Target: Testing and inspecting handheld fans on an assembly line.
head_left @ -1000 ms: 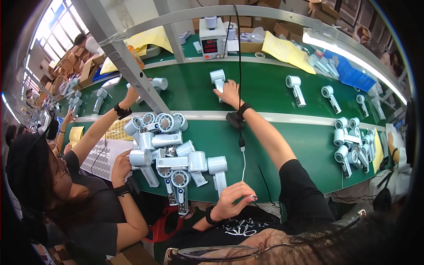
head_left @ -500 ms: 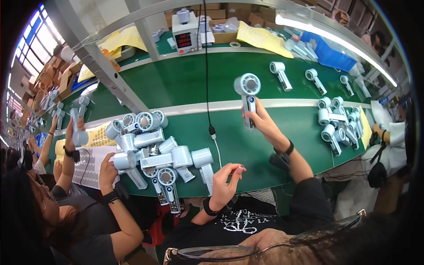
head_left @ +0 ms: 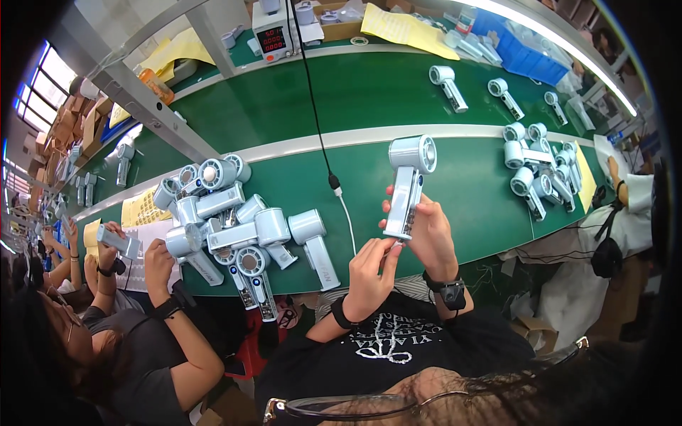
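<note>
Item: one handheld fan (head_left: 406, 195), pale blue-grey, round head uppermost, handle sloping slightly, raised over the near worktop (head_left: 490, 199) in front of me. My right hand (head_left: 435, 238) was closed around the lower handle, thumb along the side with the dark strip. My left hand (head_left: 371, 280) had thumb and forefinger drawn together at the handle's bottom end; whether a small part sat between them, I could not tell.

To the left: a heap of fans (head_left: 271, 227) of the same kind, lying across one another, with one single fan (head_left: 312, 248) at its right edge. Between that heap and my fan: a black cable (head_left: 312, 99), hanging down and joined to a white lead (head_left: 347, 220).

To the right: a second, smaller heap (head_left: 529, 160), beside a yellow sheet (head_left: 587, 181).

Beyond the pale rail (head_left: 298, 145): three spaced fans (head_left: 447, 89) on a green surface; farther back, a blue crate (head_left: 529, 53), a yellow paper (head_left: 408, 32) and a boxy instrument (head_left: 273, 35) with red digits.

At far left: a co-worker (head_left: 135, 355), one hand holding another fan (head_left: 117, 240), the other at the large heap.
</note>
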Available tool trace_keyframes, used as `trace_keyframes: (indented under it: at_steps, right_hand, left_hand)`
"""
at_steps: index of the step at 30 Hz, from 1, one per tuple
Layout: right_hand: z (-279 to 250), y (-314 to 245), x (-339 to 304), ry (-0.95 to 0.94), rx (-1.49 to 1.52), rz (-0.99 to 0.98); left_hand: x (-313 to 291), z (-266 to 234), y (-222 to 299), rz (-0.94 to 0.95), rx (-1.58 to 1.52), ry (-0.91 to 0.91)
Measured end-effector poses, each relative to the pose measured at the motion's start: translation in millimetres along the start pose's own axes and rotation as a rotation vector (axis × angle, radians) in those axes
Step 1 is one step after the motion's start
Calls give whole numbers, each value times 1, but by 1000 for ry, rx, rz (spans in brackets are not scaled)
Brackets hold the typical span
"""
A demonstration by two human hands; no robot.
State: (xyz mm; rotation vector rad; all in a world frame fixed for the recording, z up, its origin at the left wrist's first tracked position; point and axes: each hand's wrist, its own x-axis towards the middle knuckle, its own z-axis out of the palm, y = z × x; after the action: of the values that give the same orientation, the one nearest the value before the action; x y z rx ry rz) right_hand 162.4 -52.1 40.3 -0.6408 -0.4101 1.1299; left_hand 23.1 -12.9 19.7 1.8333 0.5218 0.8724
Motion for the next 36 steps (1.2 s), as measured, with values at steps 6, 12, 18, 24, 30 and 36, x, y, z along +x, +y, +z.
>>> trace_keyframes:
  at_steps: [6,12,18,24,30,36]
  right_hand:
    - [6,15,-3,88,-2,6]
    - [9,25,-7,139,-210,-16]
    - [11,39,-5,94,-483,-249]
    - [14,44,-8,77,-541,-317]
    - [17,40,-8,83,-569,-318]
    - [20,40,-12,95,-546,-276]
  left_hand:
    - [-3,7,1,28,21,141]
    - [-2,1,3,53,120,176]
    - [-4,-3,-2,32,176,169]
    - [-6,-6,0,-63,45,173]
    - [-3,-13,3,-167,-74,74]
    - [-8,-14,0,-195,-117,67]
